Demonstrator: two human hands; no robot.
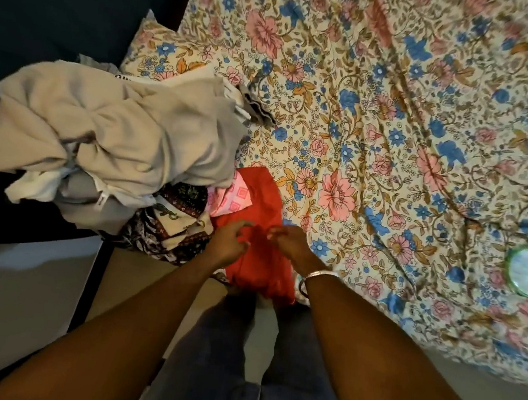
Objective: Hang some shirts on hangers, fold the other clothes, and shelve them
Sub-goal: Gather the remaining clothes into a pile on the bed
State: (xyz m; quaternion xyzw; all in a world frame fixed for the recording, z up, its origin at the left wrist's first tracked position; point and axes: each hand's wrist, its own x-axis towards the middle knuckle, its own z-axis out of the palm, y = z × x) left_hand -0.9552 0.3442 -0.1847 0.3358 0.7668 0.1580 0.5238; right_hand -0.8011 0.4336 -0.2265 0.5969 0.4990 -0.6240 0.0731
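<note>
Hands, left (230, 240) and right (290, 244), over red garment (255, 264) (fingers curled).

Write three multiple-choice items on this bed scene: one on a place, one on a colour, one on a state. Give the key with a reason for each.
1. Where does the pile of clothes lie?
A. At the left edge of the bed
B. On the floor
C. On a shelf

2. What colour is the garment under both hands?
A. Grey
B. Red
C. Blue

3. How are the left hand and the right hand placed?
A. Both on the red garment, fingers curled
B. Both hanging at the person's sides
C. One gripping a hanger

Key: 1 A, the pile sits on the floral bedspread by its left edge. 2 B, the cloth is plainly red. 3 A, both hands meet on it with bent fingers.
</note>
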